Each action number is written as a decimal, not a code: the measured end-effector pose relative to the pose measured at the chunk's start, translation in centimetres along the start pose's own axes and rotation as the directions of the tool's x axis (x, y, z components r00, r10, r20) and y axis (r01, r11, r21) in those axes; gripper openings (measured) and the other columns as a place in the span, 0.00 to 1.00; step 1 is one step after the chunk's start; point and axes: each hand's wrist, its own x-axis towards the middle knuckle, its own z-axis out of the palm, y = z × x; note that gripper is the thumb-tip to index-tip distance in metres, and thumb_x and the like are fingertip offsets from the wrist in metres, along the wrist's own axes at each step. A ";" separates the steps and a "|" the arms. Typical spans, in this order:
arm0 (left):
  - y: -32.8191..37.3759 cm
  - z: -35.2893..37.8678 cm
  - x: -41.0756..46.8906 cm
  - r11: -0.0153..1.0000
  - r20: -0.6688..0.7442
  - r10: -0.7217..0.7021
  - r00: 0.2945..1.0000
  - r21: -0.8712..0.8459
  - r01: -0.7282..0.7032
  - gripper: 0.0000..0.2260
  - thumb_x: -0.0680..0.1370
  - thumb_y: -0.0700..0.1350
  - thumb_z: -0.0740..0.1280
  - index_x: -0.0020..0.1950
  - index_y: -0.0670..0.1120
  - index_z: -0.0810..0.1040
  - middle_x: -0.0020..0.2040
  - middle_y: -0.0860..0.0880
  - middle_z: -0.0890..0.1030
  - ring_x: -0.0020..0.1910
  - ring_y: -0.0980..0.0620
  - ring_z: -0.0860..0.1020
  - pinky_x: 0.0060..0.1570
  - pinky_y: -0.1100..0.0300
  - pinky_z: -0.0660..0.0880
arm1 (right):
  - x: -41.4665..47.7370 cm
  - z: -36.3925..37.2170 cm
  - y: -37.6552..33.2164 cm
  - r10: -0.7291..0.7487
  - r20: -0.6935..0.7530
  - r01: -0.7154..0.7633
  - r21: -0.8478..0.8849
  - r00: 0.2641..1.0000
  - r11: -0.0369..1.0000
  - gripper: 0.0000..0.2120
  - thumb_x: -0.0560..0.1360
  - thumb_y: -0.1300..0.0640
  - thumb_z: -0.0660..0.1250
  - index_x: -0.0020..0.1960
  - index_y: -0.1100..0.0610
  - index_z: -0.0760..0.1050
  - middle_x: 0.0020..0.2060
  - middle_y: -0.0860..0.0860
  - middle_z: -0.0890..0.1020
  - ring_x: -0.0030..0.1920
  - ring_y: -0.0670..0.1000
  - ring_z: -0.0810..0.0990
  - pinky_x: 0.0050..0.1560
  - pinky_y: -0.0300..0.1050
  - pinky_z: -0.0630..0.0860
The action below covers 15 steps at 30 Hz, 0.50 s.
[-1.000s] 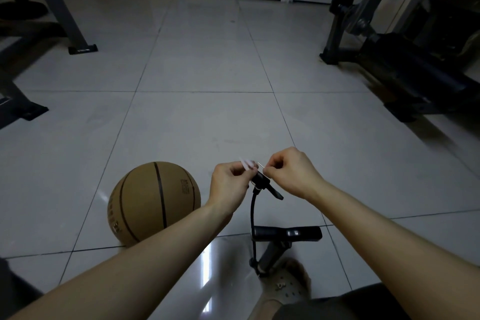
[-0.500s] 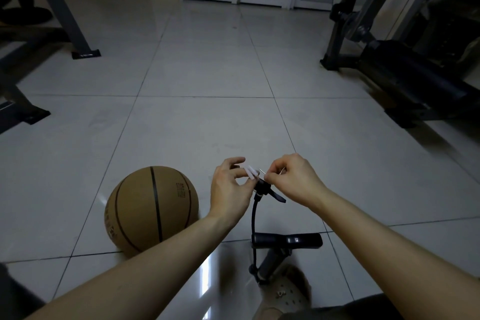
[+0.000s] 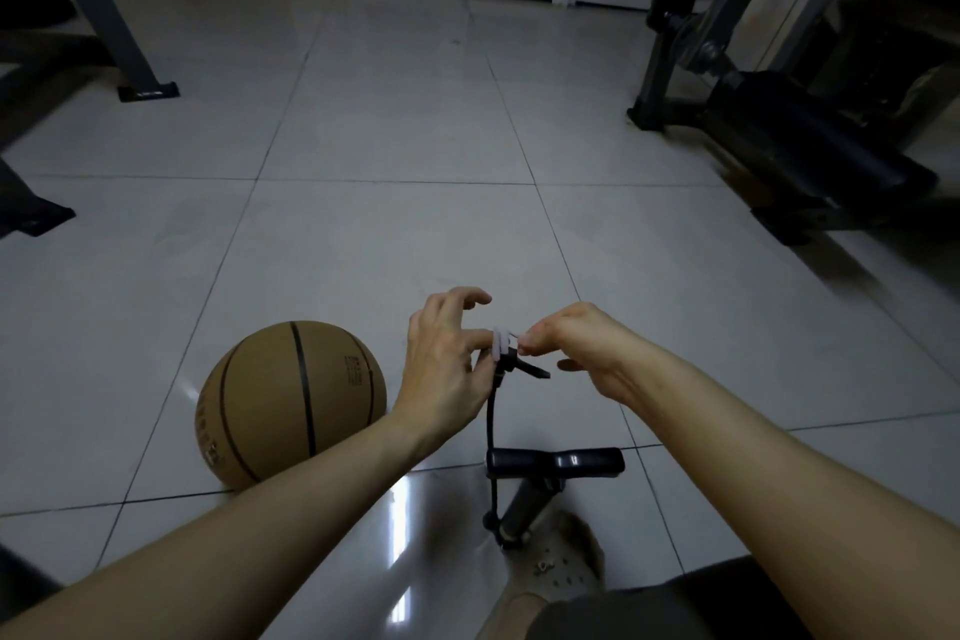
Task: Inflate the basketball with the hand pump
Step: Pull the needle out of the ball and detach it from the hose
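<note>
Basketball [image 3: 291,405]: brown with black seams, on the tiled floor [image 3: 389,234] left of the hand pump [image 3: 554,462], its near lower edge cut off by the left forearm. Hand pump: black T-handle and barrel beside a perforated shoe [image 3: 563,569], base hidden; hose [image 3: 490,418] rises to a lever head held between both hands. Left hand [image 3: 447,369] pinches that head with its thumb, upper fingers spread; right hand [image 3: 587,353] is curled, fingertips closed on a small white fitting [image 3: 501,342] atop it, detail too small to make out.
</note>
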 end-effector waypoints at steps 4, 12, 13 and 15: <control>0.2 0.3 0.4 0.986 -0.018 -0.133 0.991 -0.105 0.131 0.06 0.79 0.52 0.70 0.45 0.55 0.87 0.54 0.56 0.76 0.56 0.54 0.70 0.58 0.52 0.65 | 0.2 0.0 -0.2 -0.095 0.025 0.096 -0.072 0.995 0.993 0.06 0.76 0.61 0.70 0.40 0.56 0.82 0.43 0.50 0.83 0.48 0.50 0.79 0.48 0.44 0.73; 0.6 0.5 0.4 0.998 -0.037 0.024 0.999 0.056 -0.022 0.08 0.78 0.47 0.71 0.39 0.51 0.85 0.50 0.57 0.76 0.52 0.51 0.69 0.52 0.51 0.63 | 0.1 1.1 -0.2 -0.456 -0.036 0.337 -0.622 0.889 0.707 0.10 0.79 0.57 0.67 0.38 0.54 0.76 0.44 0.46 0.74 0.47 0.50 0.75 0.50 0.47 0.71; 0.7 0.4 0.5 0.994 -0.033 0.054 0.998 0.094 -0.051 0.09 0.78 0.47 0.71 0.39 0.51 0.85 0.51 0.55 0.75 0.52 0.50 0.69 0.52 0.51 0.62 | 0.1 0.9 -0.2 -0.350 -0.057 0.287 -0.454 0.935 0.843 0.10 0.78 0.59 0.69 0.38 0.54 0.77 0.43 0.47 0.77 0.48 0.52 0.77 0.49 0.47 0.74; 0.7 0.5 0.6 0.994 -0.043 0.021 0.999 0.104 -0.016 0.08 0.79 0.49 0.70 0.41 0.51 0.86 0.51 0.54 0.74 0.53 0.50 0.69 0.53 0.53 0.61 | -0.1 0.5 -0.2 -0.192 -0.009 0.188 -0.152 0.981 0.970 0.08 0.77 0.59 0.72 0.39 0.54 0.81 0.43 0.48 0.82 0.49 0.50 0.78 0.51 0.44 0.73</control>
